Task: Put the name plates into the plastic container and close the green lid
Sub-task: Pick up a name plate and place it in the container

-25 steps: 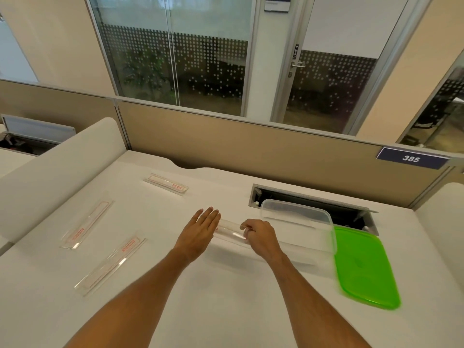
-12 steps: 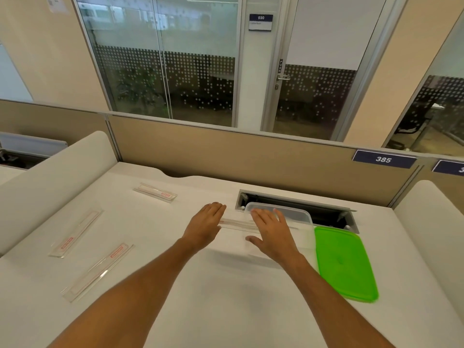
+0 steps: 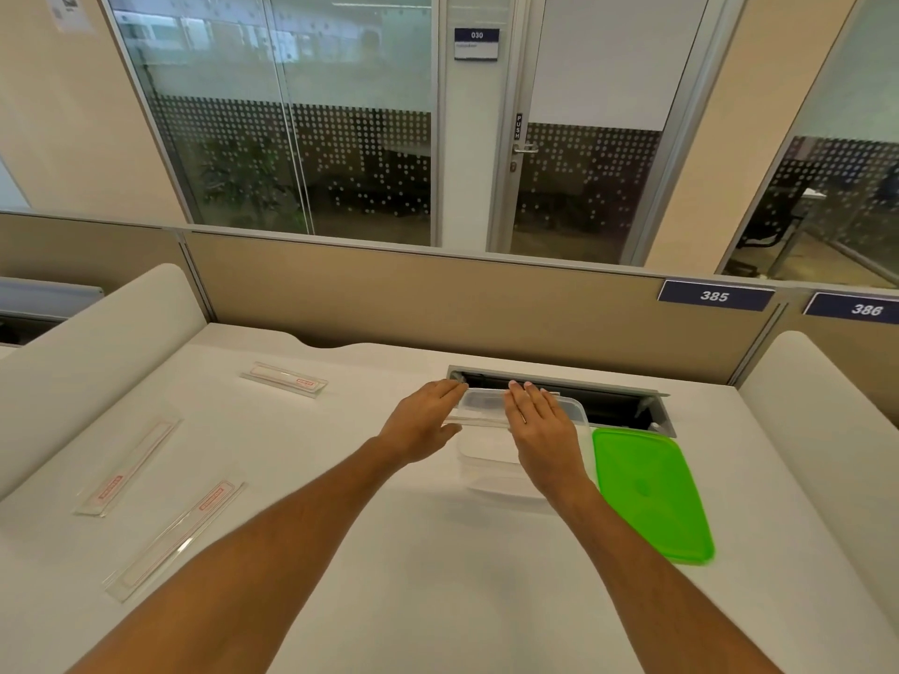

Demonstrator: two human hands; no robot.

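Note:
A clear plastic container (image 3: 486, 454) stands on the white desk, with the green lid (image 3: 647, 488) lying flat just to its right. One clear name plate (image 3: 479, 420) lies across the container's open top. My left hand (image 3: 423, 420) is at the container's left side with straight fingers at the plate's left end. My right hand (image 3: 540, 425) lies flat over the container's top and the plate's right part. Three more clear name plates with red labels lie on the desk: one at the back left (image 3: 287, 379), one at far left (image 3: 129, 467), one at front left (image 3: 177, 539).
A cable slot (image 3: 618, 406) opens in the desk right behind the container. A beige partition (image 3: 438, 294) bounds the desk's far edge, with white side dividers left (image 3: 97, 342) and right (image 3: 827, 406).
My right hand let go of the name plate and flattened over the container's top. The plate moved from beside the container onto its top, and my left hand followed to the container's left side.

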